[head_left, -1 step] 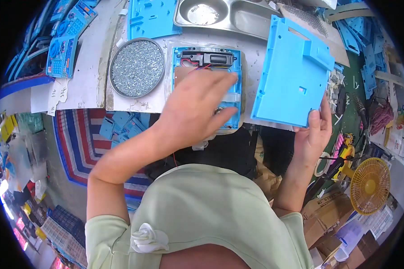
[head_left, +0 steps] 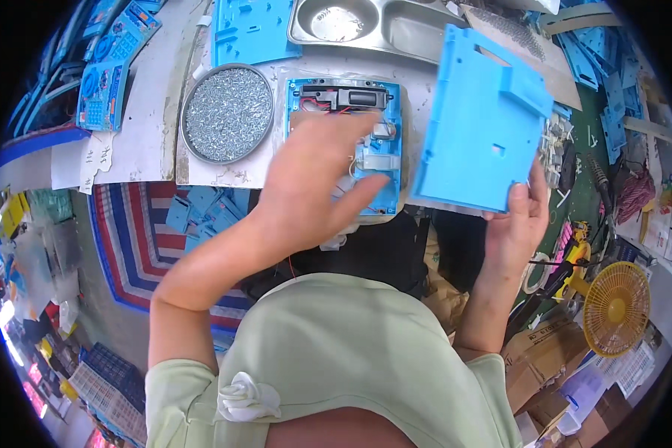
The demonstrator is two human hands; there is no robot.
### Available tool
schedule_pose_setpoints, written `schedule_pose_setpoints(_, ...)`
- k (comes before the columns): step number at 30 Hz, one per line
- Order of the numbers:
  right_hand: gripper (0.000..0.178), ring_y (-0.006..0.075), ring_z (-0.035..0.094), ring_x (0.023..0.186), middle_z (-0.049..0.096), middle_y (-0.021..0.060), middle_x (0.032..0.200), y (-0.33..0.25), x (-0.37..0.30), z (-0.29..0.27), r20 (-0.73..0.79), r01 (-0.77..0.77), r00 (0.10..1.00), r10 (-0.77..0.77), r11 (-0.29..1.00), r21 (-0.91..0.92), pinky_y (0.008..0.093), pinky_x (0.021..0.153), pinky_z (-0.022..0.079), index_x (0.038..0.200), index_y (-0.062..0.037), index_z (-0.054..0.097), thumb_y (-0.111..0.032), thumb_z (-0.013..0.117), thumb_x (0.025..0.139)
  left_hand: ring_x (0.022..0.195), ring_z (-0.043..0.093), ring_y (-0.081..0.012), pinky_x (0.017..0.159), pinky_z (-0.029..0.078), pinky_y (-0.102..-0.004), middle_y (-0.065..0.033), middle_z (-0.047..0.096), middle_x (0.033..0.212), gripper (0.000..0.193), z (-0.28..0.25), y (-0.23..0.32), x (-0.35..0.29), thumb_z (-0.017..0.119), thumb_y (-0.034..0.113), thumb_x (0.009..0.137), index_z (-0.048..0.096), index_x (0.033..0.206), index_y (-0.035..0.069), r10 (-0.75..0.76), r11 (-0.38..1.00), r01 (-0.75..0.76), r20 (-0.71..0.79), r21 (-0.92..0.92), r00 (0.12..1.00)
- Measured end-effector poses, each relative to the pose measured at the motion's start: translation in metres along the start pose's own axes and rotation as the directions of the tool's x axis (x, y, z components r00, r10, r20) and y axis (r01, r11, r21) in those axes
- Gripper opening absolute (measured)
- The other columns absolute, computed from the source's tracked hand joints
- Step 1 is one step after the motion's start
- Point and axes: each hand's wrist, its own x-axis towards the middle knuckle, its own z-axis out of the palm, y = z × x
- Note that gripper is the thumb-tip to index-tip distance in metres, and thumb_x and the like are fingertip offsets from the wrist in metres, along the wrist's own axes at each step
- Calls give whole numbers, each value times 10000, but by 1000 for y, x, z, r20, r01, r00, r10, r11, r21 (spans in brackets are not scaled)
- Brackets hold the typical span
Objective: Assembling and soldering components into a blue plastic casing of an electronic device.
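Observation:
My right hand pinches the near right corner of a blue plastic cover, holding it raised and tilted at the right of the bench. Over the left part of an open blue housing hovers my left hand, fingers apart, with nothing visible in it. Inside the housing are a black module along the far edge, red wires and a whitish translucent strip. A small shiny piece lies by my left fingertips; whether they touch it I cannot tell. My hand hides the housing's left middle.
A round dish of small metal screws stands left of the housing. Behind are another blue panel and a steel compartment tray. Blue printed panels are piled far left. A yellow fan is at right.
My left hand has shifted left and slightly back, uncovering the small shiny piece and more of the strip. The blue cover in my right hand has moved slightly left.

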Motion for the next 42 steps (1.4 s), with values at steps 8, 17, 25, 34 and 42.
schedule_pose_setpoints(8, 650, 130, 665, 718, 676, 90, 866, 27, -34, 51, 263, 50, 955, 136, 803, -594, 294, 581, 548, 1506, 32, 446, -91, 730, 934, 768, 701, -269, 665, 548, -359, -203, 701, 1014, 855, -5, -13, -21, 780, 180, 874, 313, 1547, -66, -172, 985, 167, -195, -41, 966)
schedule_pose_setpoints(17, 652, 288, 626, 529, 630, 116, 644, 36, 9, 68, 544, 514, 837, -56, 424, -746, 368, 515, 473, 1460, 5, 488, -287, 734, 932, 586, 644, -310, 572, 513, -403, -141, 633, 691, 742, -13, -26, -15, 759, 272, 888, 442, 1470, -64, -110, 936, 188, -257, 299, 960)
schedule_pose_setpoints(25, 575, 191, 545, 525, 569, 88, 644, 43, 6, 61, 529, 402, 847, -47, 707, -581, 307, 539, 452, 1433, -1, 550, -132, 749, 910, 501, 491, -178, 508, 429, -324, -52, 491, 610, 613, -17, -26, -35, 761, 158, 880, 539, 1411, -54, -184, 953, 238, -264, 187, 947)
schedule_pose_setpoints(34, 518, 212, 562, 597, 620, 103, 750, 52, 1, 60, 622, 607, 757, -202, 569, -554, 317, 583, 476, 1380, -5, 610, -45, 747, 882, 527, 424, -123, 510, 387, -279, -20, 460, 645, 550, -3, -40, -55, 739, 56, 891, 566, 1406, -27, -203, 975, 220, -352, 8, 914)
schedule_pose_setpoints(42, 459, 326, 641, 671, 655, 175, 810, 22, -2, 77, 711, 682, 704, -2, 283, -674, 393, 639, 527, 1376, -9, 619, -72, 695, 928, 599, 453, -187, 569, 406, -322, -55, 448, 679, 428, 2, -49, -58, 736, 130, 922, 654, 1311, -28, -146, 970, 210, -398, 123, 906)
